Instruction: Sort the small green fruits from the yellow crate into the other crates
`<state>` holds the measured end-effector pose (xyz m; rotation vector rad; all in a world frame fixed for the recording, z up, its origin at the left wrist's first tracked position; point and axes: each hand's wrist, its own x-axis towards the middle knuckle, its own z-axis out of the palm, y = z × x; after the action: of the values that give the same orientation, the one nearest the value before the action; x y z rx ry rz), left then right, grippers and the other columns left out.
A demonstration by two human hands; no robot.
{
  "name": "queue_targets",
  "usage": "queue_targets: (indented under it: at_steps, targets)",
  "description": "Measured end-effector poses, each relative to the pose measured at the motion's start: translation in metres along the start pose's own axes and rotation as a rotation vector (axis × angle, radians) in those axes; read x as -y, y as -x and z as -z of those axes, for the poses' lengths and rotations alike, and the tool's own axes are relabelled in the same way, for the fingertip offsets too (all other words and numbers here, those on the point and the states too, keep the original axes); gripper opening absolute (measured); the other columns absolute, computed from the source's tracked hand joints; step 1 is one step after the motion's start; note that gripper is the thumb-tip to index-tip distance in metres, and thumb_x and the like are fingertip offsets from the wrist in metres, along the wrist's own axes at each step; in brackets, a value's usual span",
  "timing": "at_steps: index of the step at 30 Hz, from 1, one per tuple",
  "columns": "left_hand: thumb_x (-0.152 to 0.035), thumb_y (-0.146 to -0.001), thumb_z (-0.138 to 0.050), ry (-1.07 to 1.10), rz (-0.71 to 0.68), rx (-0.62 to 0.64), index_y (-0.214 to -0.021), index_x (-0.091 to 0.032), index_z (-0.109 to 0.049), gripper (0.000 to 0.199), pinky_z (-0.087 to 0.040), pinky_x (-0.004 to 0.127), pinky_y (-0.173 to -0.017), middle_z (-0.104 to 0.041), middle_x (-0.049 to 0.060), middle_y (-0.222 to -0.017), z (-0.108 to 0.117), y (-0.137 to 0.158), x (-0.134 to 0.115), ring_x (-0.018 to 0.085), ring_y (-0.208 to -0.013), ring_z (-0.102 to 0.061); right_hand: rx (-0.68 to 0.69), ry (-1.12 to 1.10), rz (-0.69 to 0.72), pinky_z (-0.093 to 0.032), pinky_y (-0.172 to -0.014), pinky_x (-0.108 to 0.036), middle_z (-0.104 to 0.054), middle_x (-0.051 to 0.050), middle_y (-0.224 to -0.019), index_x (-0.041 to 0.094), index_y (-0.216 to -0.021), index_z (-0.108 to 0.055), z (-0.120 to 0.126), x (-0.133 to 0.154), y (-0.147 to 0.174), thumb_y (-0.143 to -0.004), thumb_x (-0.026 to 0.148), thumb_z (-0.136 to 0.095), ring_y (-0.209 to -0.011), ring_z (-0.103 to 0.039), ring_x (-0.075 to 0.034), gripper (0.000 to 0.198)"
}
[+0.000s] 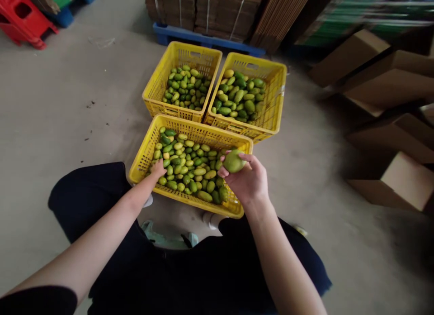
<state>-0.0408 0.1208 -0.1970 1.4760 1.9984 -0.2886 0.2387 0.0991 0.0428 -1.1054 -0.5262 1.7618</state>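
My right hand [249,179] is closed around a smooth, rounded green fruit [234,161], held up over the right end of the front yellow crate [200,132]. My left hand [158,169] reaches into that crate's left end, over the oval green and yellow fruits [190,163] there. Its thumb stands apart from the fingers, which are partly hidden, and I see nothing held in it. Fruits cover most of the crate's bottom. The exact kind of fruit is not plain to me.
Behind stand two more yellow crates of similar fruit, a left one [148,96] and a right one [282,93]. Opened cardboard boxes [389,86] lie to the right. Flattened cardboard [224,11] sits on a blue pallet [166,33]. A red plastic stool [23,16] is far left.
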Motion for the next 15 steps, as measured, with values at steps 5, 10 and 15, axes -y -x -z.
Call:
queue_targets:
  at_steps: [5, 10, 15]
  targets:
    - [-0.021, -0.082, -0.065, -0.048, -0.051, -0.041, -0.126, -0.016, -0.051, 0.046, -0.042, 0.033, -0.097, -0.059, 0.016, -0.128, 0.008, 0.001, -0.013, 0.027, -0.125, -0.052, 0.016, -0.056, 0.039, -0.044, -0.05, -0.028, -0.06, -0.002, -0.075, 0.02, -0.083, -0.055, -0.006, 0.004, 0.003, -0.074, 0.034, -0.056, -0.055, -0.049, -0.013, 0.017]
    - [-0.022, -0.079, -0.068, -0.017, -0.133, -0.087, -0.12, -0.013, -0.055, 0.043, -0.042, 0.036, -0.1, -0.062, 0.019, -0.123, 0.018, 0.012, -0.025, 0.03, -0.123, -0.054, 0.062, -0.016, 0.031, -0.047, -0.054, -0.03, -0.063, -0.004, -0.074, 0.02, -0.087, -0.054, -0.015, 0.005, 0.006, -0.069, 0.031, -0.05, -0.058, -0.052, -0.016, 0.022]
    - [-0.025, -0.073, -0.074, 0.08, -0.264, -0.122, -0.107, -0.014, -0.067, 0.037, -0.045, 0.039, -0.1, -0.068, 0.014, -0.113, 0.078, 0.011, -0.055, 0.031, -0.115, -0.06, 0.085, 0.127, 0.096, -0.049, -0.055, -0.031, -0.066, -0.003, -0.076, 0.022, -0.084, -0.049, -0.021, 0.009, 0.004, -0.067, 0.031, -0.047, -0.057, -0.054, -0.016, 0.019]
